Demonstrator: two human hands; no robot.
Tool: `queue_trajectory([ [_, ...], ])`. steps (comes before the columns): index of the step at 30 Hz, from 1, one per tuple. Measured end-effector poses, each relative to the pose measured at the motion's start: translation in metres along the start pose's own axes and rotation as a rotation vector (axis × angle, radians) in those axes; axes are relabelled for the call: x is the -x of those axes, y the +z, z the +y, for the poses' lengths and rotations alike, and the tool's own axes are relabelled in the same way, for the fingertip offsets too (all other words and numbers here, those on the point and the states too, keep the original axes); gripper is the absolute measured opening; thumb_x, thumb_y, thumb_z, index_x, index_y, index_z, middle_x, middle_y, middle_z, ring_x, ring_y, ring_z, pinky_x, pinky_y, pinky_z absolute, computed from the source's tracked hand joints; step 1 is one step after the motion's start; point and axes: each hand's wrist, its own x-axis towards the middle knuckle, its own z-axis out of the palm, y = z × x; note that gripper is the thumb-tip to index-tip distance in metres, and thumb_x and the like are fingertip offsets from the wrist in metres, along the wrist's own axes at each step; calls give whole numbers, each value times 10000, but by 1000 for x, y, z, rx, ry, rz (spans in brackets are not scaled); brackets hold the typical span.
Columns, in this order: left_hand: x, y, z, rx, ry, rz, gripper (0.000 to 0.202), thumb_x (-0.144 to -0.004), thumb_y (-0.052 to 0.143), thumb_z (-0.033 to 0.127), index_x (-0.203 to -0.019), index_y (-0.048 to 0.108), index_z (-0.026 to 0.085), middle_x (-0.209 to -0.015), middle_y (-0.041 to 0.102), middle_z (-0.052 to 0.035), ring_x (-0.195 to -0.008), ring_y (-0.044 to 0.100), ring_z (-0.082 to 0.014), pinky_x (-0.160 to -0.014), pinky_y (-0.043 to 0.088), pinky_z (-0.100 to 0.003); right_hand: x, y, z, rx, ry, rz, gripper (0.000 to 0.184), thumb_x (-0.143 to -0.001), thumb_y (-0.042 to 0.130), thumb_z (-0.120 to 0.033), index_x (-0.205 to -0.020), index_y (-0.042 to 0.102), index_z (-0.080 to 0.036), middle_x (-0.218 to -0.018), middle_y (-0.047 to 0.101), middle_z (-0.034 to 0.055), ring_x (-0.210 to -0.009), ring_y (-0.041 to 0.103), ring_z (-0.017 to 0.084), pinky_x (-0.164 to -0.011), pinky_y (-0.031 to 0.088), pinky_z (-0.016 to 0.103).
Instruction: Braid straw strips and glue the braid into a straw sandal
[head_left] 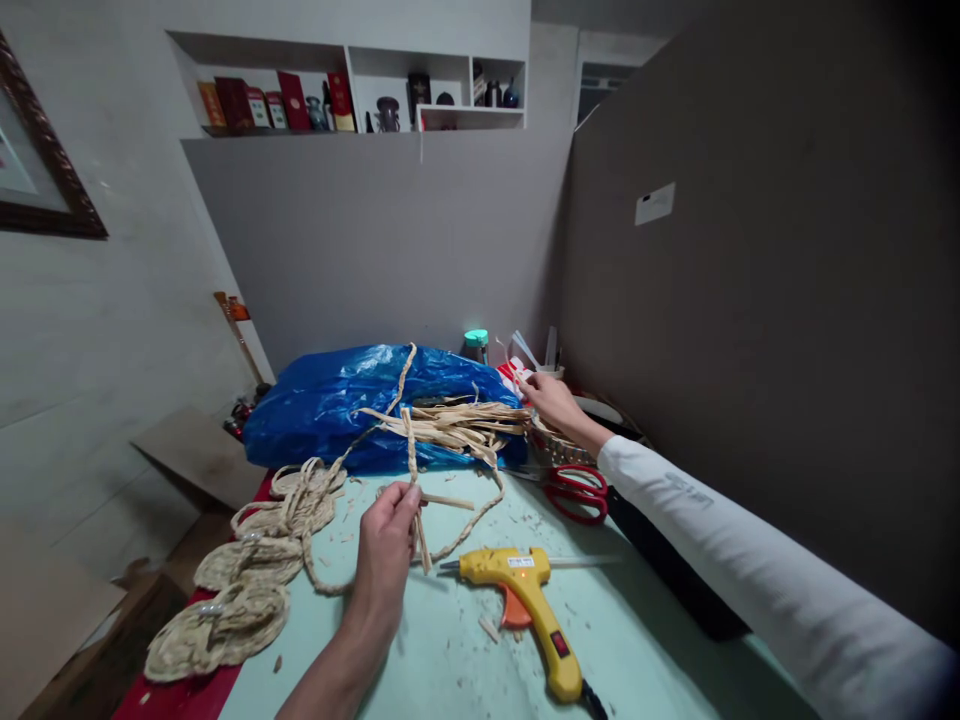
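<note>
My left hand (388, 548) is closed in a pinch on a braided straw cord (410, 452) that rises from my fingers toward a bundle of loose straw strips (459, 424). The braid loops over the table to a pile of woven straw pieces (247, 580) at the left. My right hand (553, 400), in a white sleeve, reaches far back to the right end of the straw bundle, its fingers curled on the strips near a red and white packet (513, 374).
A yellow glue gun (529, 600) lies on the pale green table (637, 640) in front of me. Red-handled scissors (576, 490) lie to the right. A blue plastic bag (337, 400) sits behind the straw. A dark panel (750, 300) walls the right side.
</note>
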Motion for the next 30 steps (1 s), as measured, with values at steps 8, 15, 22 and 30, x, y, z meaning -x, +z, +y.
queue_trajectory([
  [8,-1,-3,0,-54,126,117,419,-712,634,607,-720,521,203,-550,414,70,-476,377,-107,-449,283,-228,-2,39,-44,325,-407,-185,310,-944,577,-333,-1211,585,-175,-1234,597,95,-1036,617,218,-874,533,429],
  [15,-4,-4,-2,-100,192,126,410,-732,627,588,-662,514,200,-517,327,84,-450,289,-93,-429,227,-231,-8,76,-55,364,-486,-200,314,-943,579,-330,-1214,584,-171,-1239,594,100,-1043,615,221,-879,531,432],
  [22,-7,-1,-6,-99,167,116,411,-737,616,587,-658,521,195,-515,316,86,-442,269,-86,-418,205,-217,-25,63,-51,149,-353,-122,333,-940,585,-334,-1226,570,-164,-1204,606,90,-1004,630,216,-838,547,420],
  [30,-8,1,-8,-111,161,98,442,-718,615,620,-658,520,192,-524,344,78,-442,277,-83,-410,198,-209,-34,51,-37,-103,-257,-71,321,-941,582,-337,-1211,580,-162,-1202,609,88,-1006,629,216,-846,544,422],
])
